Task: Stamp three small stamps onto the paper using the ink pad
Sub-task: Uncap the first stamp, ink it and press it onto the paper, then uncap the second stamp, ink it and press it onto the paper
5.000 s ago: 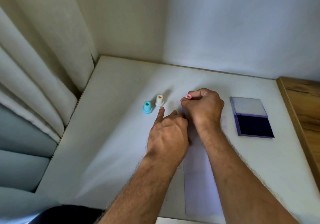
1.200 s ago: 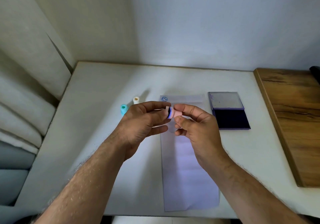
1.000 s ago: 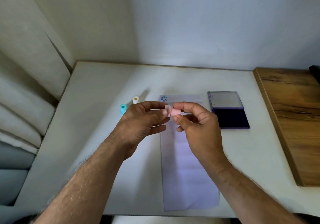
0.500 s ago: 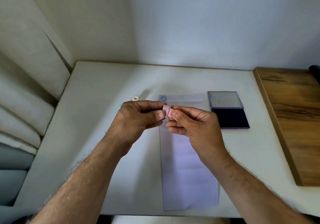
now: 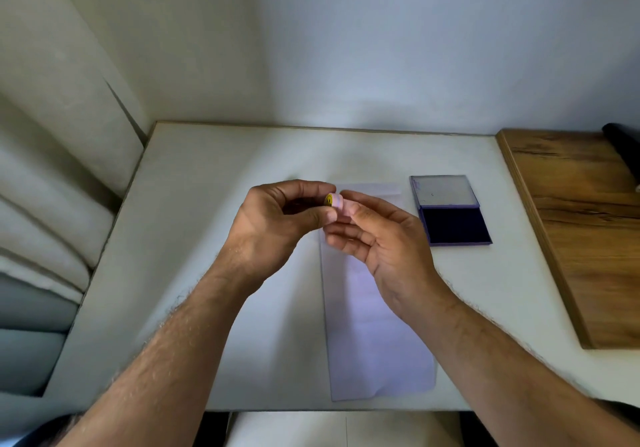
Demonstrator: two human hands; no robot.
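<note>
Both my hands are raised above the white table (image 5: 194,225) and meet on a small pink stamp (image 5: 335,201) with a yellow smiley end. My left hand (image 5: 277,225) pinches the stamp from the left and my right hand (image 5: 377,238) holds it from the right. Under them lies a long pale lilac paper (image 5: 374,329); its top end, where a blue smiley print was seen earlier, is hidden behind my hands. The open ink pad (image 5: 452,225) with its dark blue pad and raised lid sits right of the paper. The teal and cream stamps are hidden by my left hand.
A wooden board (image 5: 581,232) lies along the table's right side, with a dark object (image 5: 623,148) at its far end. Curtain folds (image 5: 45,183) hang left of the table. Walls close off the far side.
The pink stamp has been turned between my fingers, so its yellow smiley end now shows. My hands drifted slightly up and left, hiding the two stamps on the table and the blue print.
</note>
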